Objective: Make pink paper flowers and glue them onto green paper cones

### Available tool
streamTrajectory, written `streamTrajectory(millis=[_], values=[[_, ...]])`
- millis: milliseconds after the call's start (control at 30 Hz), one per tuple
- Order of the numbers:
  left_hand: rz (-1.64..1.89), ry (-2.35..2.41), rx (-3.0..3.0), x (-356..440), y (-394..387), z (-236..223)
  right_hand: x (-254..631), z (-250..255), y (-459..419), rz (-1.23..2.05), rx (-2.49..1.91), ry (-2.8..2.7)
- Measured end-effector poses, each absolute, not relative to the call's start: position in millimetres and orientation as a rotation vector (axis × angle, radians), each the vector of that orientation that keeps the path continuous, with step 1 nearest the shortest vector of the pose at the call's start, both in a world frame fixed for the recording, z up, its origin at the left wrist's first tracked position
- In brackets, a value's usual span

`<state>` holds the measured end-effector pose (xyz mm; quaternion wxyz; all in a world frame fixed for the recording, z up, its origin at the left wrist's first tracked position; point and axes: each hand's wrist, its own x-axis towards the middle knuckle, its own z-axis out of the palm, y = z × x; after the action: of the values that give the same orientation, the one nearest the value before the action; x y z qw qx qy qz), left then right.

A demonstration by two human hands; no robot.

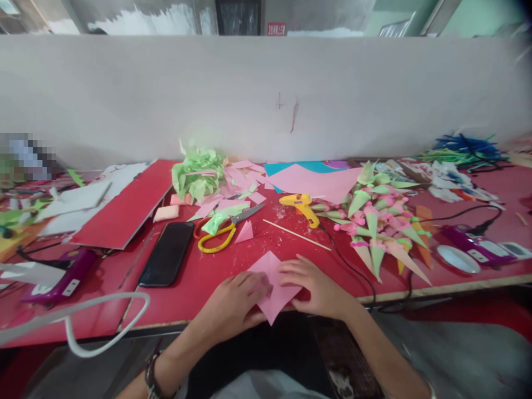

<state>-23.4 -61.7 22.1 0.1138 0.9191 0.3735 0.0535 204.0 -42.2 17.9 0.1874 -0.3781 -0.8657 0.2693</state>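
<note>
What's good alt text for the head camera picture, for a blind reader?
A person's left hand and right hand touch creased pink paper, one corner toward them, at a red table. Beyond lie scissors, a yellow glue gun and piled paper cones.

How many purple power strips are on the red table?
2: one power strip left of the black phone; another power strip beside the white dish at right. More may be hidden.
</note>
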Motion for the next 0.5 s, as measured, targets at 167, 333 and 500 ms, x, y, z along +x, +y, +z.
streamTrajectory(millis=[167,333,500], values=[[0.192,1.221,2.701,-16.1,-67.1,23.1,206.3,11.3,-54.7,0.64,-1.131,-2.406],[0.418,1.409,2.558,-24.0,-63.9,10.1,198.4,6.6,-49.6,0.663,-1.211,-2.229],[0.579,1.539,2.377,-23.4,-58.7,1.8,186.9,5.8,-40.3,0.554,-1.39,-2.211]])
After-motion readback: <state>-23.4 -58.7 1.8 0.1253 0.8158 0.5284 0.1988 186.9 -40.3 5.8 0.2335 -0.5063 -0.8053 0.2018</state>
